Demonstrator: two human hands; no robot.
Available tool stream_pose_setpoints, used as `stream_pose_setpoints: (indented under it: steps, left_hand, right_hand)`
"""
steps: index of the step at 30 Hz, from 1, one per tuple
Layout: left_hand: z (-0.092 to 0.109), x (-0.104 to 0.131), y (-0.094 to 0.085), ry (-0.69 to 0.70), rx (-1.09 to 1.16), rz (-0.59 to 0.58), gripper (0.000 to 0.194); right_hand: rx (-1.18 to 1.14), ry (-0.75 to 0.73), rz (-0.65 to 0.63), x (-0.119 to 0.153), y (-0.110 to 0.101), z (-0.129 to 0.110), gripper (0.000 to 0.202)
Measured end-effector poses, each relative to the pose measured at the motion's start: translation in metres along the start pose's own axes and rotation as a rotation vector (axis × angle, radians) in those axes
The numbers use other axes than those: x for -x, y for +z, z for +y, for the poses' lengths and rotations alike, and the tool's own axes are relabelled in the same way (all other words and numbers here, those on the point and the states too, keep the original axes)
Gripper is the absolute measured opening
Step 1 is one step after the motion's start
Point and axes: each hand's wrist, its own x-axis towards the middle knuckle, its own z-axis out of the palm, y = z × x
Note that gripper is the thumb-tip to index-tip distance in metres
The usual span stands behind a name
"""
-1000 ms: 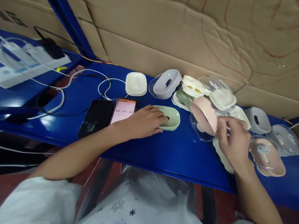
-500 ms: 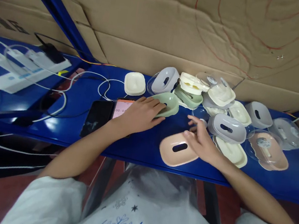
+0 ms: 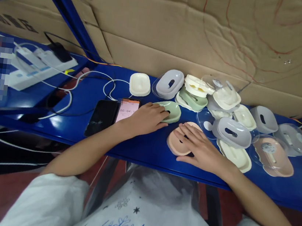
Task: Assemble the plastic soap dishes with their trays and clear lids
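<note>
My left hand (image 3: 150,118) is on the pale green oval dish (image 3: 174,112), its fingers over the left rim and inside, its thumb along the near side. The dish rests on the blue shelf, its left end hidden by the hand. My right hand (image 3: 195,144) lies with fingers outstretched across the peach oval dish (image 3: 174,142), partly covering its dark slot. A phone with a running timer (image 3: 128,108) lies left of my left hand, beside a black phone (image 3: 101,117).
Grey, cream and green dishes pile up behind and right, including a slotted grey dish (image 3: 232,133) and clear covers (image 3: 206,124). A cream square dish (image 3: 140,84) stands behind the timer phone. White cables and a power strip (image 3: 42,72) occupy the left. Cardboard (image 3: 157,25) backs the shelf.
My right hand has moved left and flattened onto the peach dish, which has shifted slightly away from the front edge. My left hand stays at the green dish. The view has shifted slightly.
</note>
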Motion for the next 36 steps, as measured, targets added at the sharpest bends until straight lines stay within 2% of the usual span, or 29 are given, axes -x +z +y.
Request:
stream_pose_setpoints:
  steps: [2, 4, 6, 8, 11, 14, 17, 19, 22, 24, 26, 27, 29, 31, 34, 36]
  left_hand:
    - [-0.003, -0.001, -0.003, 0.020, 0.098, 0.020, 0.035]
    - [-0.014, -0.003, -0.007, -0.022, 0.182, 0.075, 0.036]
    - [-0.030, -0.004, -0.011, -0.165, 0.152, 0.138, 0.034]
    - [-0.050, -0.004, -0.009, -0.363, 0.031, 0.158, 0.034]
    - [-0.077, -0.005, -0.001, -0.565, -0.067, 0.051, 0.038]
    - [-0.093, -0.005, 0.003, -0.568, 0.006, 0.001, 0.028]
    - [-0.095, 0.004, -0.013, -0.506, 0.097, 0.072, 0.026]
    - [-0.087, 0.018, -0.032, -0.418, 0.175, 0.133, 0.026]
    - [-0.056, 0.052, -0.053, -0.208, 0.338, 0.174, 0.028]
    - [-0.026, 0.076, -0.053, -0.101, 0.391, 0.160, 0.028]
    - [0.006, 0.094, -0.043, 0.000, 0.394, 0.055, 0.027]
    - [0.020, 0.100, -0.034, 0.047, 0.373, 0.000, 0.030]
    - [0.044, 0.105, -0.015, 0.147, 0.322, -0.007, 0.030]
    - [0.060, 0.102, 0.004, 0.192, 0.296, 0.066, 0.018]
    - [0.068, 0.095, 0.027, 0.129, 0.254, 0.228, 0.044]
    - [0.070, 0.094, 0.038, 0.047, 0.227, 0.339, 0.047]
  right_hand:
    - [0.067, 0.062, 0.043, -0.002, 0.005, 0.000, 0.095]
    - [0.092, 0.086, 0.066, -0.003, 0.006, -0.001, 0.096]
    - [0.058, 0.061, 0.046, -0.002, 0.002, -0.001, 0.093]
    - [-0.012, 0.009, 0.010, 0.000, -0.004, 0.000, 0.083]
    - [-0.094, -0.050, 0.003, 0.005, -0.011, 0.006, 0.062]
    - [-0.093, -0.065, 0.050, 0.005, -0.010, 0.012, 0.052]
    - [-0.009, -0.048, 0.142, 0.001, -0.004, 0.014, 0.040]
    - [0.019, -0.012, 0.242, -0.001, -0.001, 0.012, 0.034]
    - [-0.049, 0.134, 0.418, -0.002, -0.001, 0.007, 0.033]
    - [-0.123, 0.293, 0.510, -0.001, -0.006, 0.005, 0.034]
    - [-0.198, 0.412, 0.569, 0.000, -0.011, 0.004, 0.036]
    - [-0.229, 0.422, 0.579, 0.000, -0.013, 0.003, 0.036]
    - [-0.256, 0.327, 0.547, -0.001, -0.014, -0.001, 0.033]
    - [-0.224, 0.143, 0.455, -0.002, -0.011, -0.007, 0.030]
    - [-0.133, -0.051, 0.340, -0.004, -0.004, -0.018, 0.035]
    - [-0.080, -0.096, 0.303, -0.005, -0.001, -0.023, 0.044]
